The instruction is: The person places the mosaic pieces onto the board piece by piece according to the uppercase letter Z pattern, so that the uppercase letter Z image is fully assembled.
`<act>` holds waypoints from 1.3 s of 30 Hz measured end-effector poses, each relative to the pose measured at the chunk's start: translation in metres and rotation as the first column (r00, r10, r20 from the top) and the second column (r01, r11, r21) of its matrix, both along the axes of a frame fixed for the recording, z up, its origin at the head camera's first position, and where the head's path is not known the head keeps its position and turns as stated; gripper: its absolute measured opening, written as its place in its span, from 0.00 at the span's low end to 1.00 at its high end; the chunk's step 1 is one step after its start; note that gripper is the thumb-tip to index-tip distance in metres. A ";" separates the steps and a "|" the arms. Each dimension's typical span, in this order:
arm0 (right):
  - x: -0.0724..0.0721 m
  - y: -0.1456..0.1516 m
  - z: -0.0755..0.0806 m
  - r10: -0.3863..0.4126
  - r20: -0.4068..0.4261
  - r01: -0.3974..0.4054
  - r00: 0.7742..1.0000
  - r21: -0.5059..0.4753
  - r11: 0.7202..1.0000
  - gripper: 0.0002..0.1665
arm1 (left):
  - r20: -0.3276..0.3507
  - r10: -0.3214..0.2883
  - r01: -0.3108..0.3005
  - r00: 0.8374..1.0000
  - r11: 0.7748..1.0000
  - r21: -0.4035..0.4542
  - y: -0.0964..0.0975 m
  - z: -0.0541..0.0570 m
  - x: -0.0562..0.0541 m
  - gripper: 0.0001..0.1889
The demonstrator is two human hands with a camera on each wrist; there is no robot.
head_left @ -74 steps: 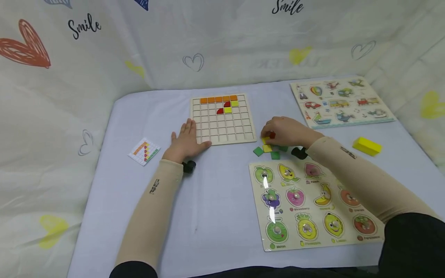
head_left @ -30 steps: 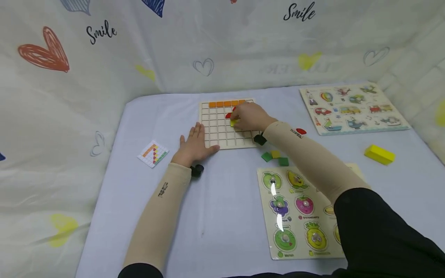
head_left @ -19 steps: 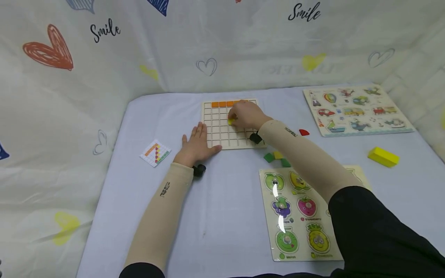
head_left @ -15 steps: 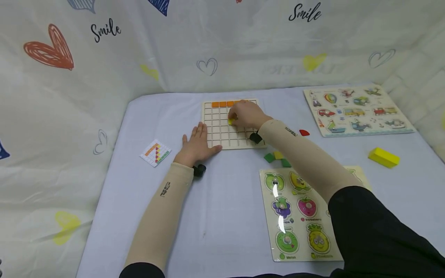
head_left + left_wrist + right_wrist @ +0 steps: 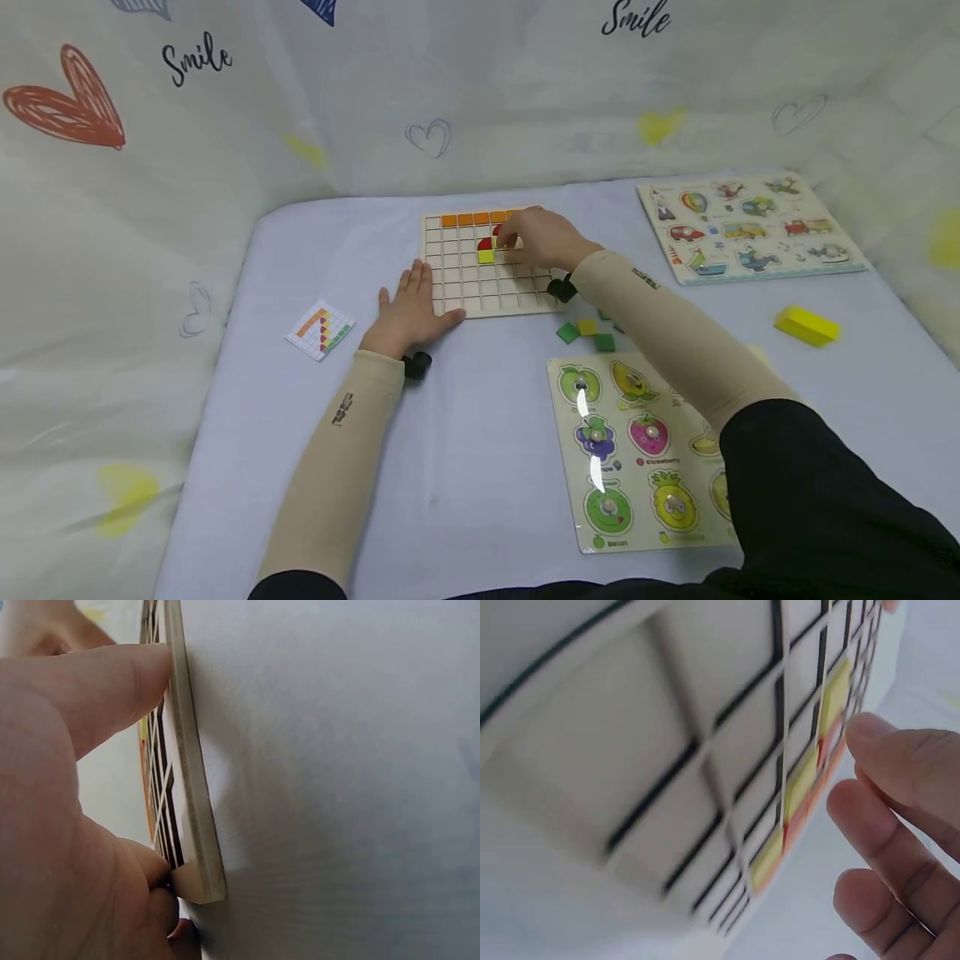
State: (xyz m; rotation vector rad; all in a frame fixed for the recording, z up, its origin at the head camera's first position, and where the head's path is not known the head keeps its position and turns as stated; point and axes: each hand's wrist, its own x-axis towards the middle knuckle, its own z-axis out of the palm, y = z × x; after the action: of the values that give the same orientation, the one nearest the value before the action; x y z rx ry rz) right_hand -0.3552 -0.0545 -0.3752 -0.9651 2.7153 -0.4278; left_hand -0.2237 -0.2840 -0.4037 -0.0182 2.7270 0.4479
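My left hand [image 5: 405, 315] lies with fingers spread against the left edge of a wooden grid board [image 5: 457, 292]. In the left wrist view its thumb touches the edge of the board [image 5: 191, 765]. Orange square tiles [image 5: 465, 220] line the board's far row. Below them, red quarter-round tiles [image 5: 485, 244] and a yellow square tile [image 5: 486, 257] form part of a diagonal. My right hand [image 5: 551, 237] hovers over the board and covers some tiles. The right wrist view shows its thumb and fingers parted beside the yellow tiles [image 5: 834, 697], nothing between them.
Loose green tiles [image 5: 604, 342] and a yellow tile [image 5: 587, 327] lie near the board's right front corner. A fruit puzzle [image 5: 637, 450] is in front, partly under the right arm. A vehicle puzzle [image 5: 750, 225], yellow block [image 5: 807, 326] and pattern card [image 5: 320, 330] lie around.
The right hand went from the loose tiles to the board and set down a yellow square tile, then drew slightly back and parted its fingers. The left hand stayed put.
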 end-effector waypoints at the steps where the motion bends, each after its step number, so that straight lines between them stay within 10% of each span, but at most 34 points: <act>1: 0.000 0.006 0.003 -0.002 -0.001 0.002 1.000 0.001 1.000 0.14 | -0.001 0.002 -0.002 1.000 1.000 0.003 -0.001 0.001 0.000 0.57; 17: 0.025 0.133 -0.002 -0.031 0.156 0.019 0.987 0.075 0.997 0.13 | 0.015 -0.015 0.015 1.000 1.000 0.013 0.003 0.003 0.002 0.57; 39: 0.037 0.140 -0.012 -0.011 0.092 0.007 0.996 0.052 0.999 0.09 | 0.024 -0.010 0.010 1.000 1.000 0.013 0.003 0.007 0.003 0.58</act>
State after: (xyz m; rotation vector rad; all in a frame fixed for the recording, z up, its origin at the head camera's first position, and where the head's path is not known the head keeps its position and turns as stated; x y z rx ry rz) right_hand -0.3182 0.0859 -0.3875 -0.8977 2.6357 -0.3923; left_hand -0.2203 -0.2808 -0.3964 -0.0064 2.6995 0.4598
